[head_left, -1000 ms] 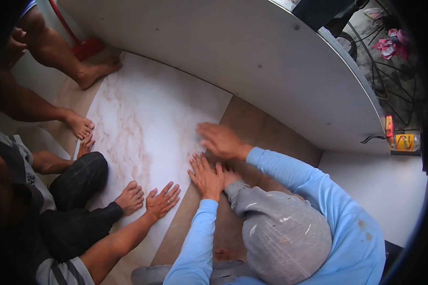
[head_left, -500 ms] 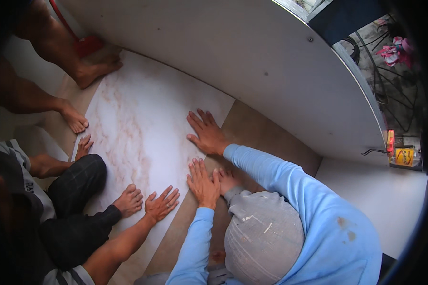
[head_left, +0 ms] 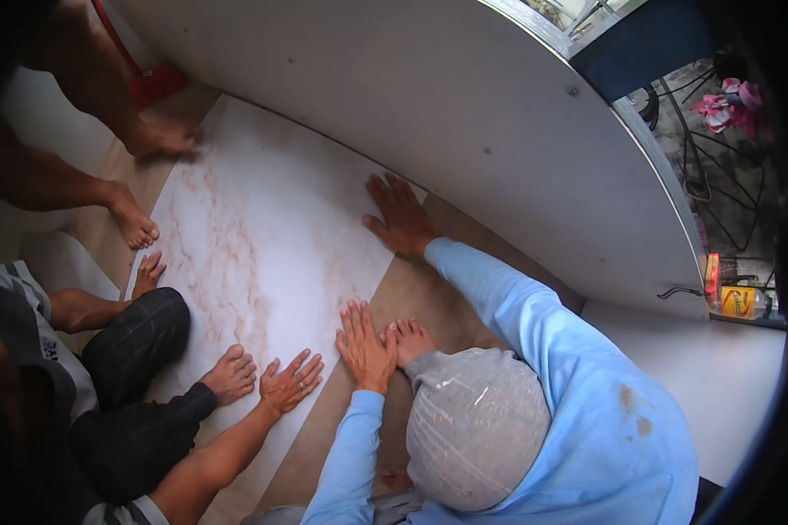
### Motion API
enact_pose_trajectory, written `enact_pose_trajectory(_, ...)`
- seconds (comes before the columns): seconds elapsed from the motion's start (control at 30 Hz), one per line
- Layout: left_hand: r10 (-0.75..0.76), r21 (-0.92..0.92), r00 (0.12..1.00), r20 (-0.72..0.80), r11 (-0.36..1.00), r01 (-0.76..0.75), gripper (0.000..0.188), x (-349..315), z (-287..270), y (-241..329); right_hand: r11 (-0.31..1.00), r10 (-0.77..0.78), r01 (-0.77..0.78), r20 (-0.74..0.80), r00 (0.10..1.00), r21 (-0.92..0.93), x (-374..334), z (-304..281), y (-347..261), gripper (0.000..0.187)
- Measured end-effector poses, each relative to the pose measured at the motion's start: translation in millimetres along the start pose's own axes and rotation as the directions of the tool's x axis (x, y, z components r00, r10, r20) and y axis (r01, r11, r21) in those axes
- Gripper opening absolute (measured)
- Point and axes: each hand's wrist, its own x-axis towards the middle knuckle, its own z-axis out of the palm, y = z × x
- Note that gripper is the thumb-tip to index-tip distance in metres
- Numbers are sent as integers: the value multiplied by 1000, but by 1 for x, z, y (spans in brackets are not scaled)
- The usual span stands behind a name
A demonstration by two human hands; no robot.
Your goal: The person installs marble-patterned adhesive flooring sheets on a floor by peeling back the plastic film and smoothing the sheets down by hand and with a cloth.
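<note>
A white marble-patterned sheet with pinkish-brown veins lies flat on a brown floor. My left hand, in a light-blue sleeve, lies flat with its fingertips at the sheet's right edge and its palm beside a bare foot. Farther off, my right hand presses flat at the sheet's far right corner, close to the wall panel, fingers spread. Neither hand holds anything. Left of mine, another person's ringed hand rests on the sheet's near edge, and that person's other hand touches its left edge.
A pale panel with screw heads rises along the far side. A second person's bare feet stand at the sheet's left edge, near a red broom or dustpan. Bottles stand at right, with cables and pink cloth beyond.
My right hand has slid away from me along the sheet's edge toward the panel. My left hand has stayed nearly in place. The standing person's far foot has shifted left and is blurred.
</note>
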Motion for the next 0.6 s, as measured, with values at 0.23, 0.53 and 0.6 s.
enact_pose_trajectory(0.23,-15,7,1000,4,1000,15,79,4,0,6,980,199,-199,-27,980,-9,-55,17,-20,86)
enact_pose_trajectory(0.53,-28,23,999,20,999,28,79,-1,-3,0,917,387,-388,-30,922,-90,-33,8,-27,86)
enact_pose_trajectory(0.6,-15,20,1000,5,1000,15,79,-1,-2,2,920,388,-390,-40,921,-38,-38,11,-16,86)
